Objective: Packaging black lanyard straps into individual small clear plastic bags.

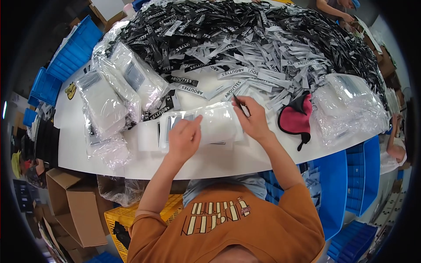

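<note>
My left hand (185, 135) rests on a stack of clear plastic bags (215, 122) with white contents and printed panels, index finger extended, other fingers curled; what they grip, if anything, is hidden. At the stack's right end, my right hand (251, 118) grips a slim dark pen-like tool (237, 101). Just beyond both hands lie loose white labels (197, 91) and black labels (183, 79) with printing. A pink pouch (298, 115) with black trim sits right of my right hand.
A large label pile (184, 35) covers the white table's back (109, 171). Bagged bundles lie left (101, 101) and right (344, 105). Blue crates (74, 41) (331, 197), a yellow crate (127, 228) and a cardboard box (76, 206) surround it. Co-workers appear at top right (333, 9) and right (392, 151).
</note>
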A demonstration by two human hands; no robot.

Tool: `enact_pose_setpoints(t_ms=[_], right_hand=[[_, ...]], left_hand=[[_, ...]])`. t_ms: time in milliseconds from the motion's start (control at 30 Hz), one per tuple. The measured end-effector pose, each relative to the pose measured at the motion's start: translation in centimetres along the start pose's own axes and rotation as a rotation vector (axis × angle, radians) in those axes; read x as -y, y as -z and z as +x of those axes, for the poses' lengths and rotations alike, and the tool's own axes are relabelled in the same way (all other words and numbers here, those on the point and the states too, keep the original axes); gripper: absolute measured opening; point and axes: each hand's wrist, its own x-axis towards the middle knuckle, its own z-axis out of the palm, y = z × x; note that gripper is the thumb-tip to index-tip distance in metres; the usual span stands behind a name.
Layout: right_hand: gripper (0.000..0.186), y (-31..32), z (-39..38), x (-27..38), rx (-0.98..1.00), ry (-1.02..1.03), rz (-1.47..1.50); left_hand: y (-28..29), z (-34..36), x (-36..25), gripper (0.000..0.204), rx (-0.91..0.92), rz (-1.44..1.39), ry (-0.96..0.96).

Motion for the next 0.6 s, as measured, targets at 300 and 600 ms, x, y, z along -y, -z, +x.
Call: enact_pose_setpoints(t_ms=[300,600], right_hand=[[0.026,0.4,1.3,5.2,0.331,-0.862,0.706],[0.021,-2.2,0.3,4.7,0.261,0.007,0.040]], left_hand=[[-0.6,2.1,-1.5,0.042,-0.189,0.121,-0.643],[-1.5,0.9,-1.3,0.020,0.282,-0.728,0.489]])
